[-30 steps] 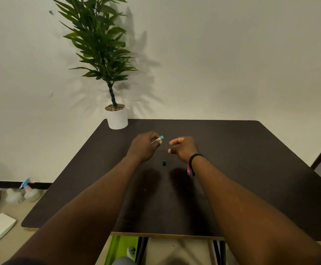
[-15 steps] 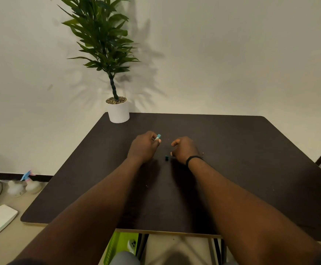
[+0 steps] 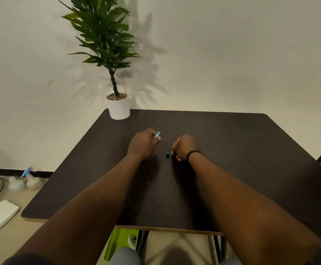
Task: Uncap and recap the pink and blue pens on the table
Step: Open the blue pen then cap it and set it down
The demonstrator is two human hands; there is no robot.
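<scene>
A: Where's everything rn?

B: Left hand [image 3: 143,145] is curled shut w/ its fingers clamped on the blue pen [image 3: 157,134]; only a short blue tip pokes out above the knuckles, far side. Right hand [image 3: 184,147] is low over the table [image 3: 251,159], fingers curled in. Can't tell if it's holding anything; the pink pen isn't visible at all.

A: And that dark teal bit?

B: Small teal cap [image 3: 167,154], prob the blue pen's, on the table just left of the right hand, between the two hands.

A: Risks?

B: Cap's tiny and near-black table hides it. If the right hand reaches for it from that curled pose, a knuckle could flick it and it'd roll off toward the near edge. Also pen is mostly buried in the left fist, so little barrel shows for lining up. Recap at an angle and it could jam or miss.

A: Plant pot [image 3: 119,109]?

B: Far left corner, well apart. No issue.
</scene>
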